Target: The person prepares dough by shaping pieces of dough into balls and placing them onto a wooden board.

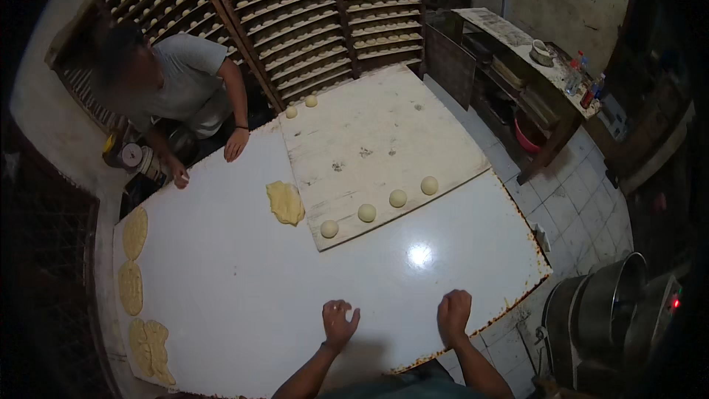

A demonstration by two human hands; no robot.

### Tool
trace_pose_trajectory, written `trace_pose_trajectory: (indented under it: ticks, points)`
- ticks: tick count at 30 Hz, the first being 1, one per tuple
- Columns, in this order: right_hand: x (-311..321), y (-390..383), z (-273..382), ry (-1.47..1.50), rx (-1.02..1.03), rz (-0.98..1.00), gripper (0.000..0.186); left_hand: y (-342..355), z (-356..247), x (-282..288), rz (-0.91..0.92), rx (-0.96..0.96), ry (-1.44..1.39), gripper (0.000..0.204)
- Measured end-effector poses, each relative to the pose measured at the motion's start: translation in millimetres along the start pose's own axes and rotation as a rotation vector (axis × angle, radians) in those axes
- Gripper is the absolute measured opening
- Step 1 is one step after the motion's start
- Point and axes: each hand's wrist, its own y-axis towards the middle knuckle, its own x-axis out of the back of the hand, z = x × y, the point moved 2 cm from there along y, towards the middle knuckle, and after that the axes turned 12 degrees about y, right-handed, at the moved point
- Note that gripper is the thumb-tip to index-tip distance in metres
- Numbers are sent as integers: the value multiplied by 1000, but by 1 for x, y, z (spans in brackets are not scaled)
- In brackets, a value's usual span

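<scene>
My left hand (pixel 340 324) is over the near part of the white tabletop (pixel 229 273), its fingers loosely bent and the thumb apart, with nothing seen in it. To its right, my right hand (pixel 454 318) rests near the table's right edge, fingers curled in; no object shows in it. Beyond my hands, several round dough balls (pixel 367 213) sit in a row along the near edge of a floured wooden board (pixel 369 133). A yellowish lump of dough (pixel 285 203) lies on the tabletop against the board's left edge.
Flattened dough pieces (pixel 131 288) line the table's left edge. Across the table a co-worker (pixel 193 77) leans with both hands at the edge, near two dough balls (pixel 292 112). Racks (pixel 295 22) of dough stand behind. Metal pots (pixel 609 303) are at right, a side bench (pixel 509 33) far right.
</scene>
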Motion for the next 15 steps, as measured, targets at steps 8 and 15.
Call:
trace_pose_trajectory:
  ticks: [8, 15]
  points:
    - [11, 35, -13, -62, -211, -158, 2, 33, 47, -3, 18, 421, 136, 5]
    - [46, 9, -24, -162, 89, -22, 4, 15, 106, 34, -217, 277, 92, 9]
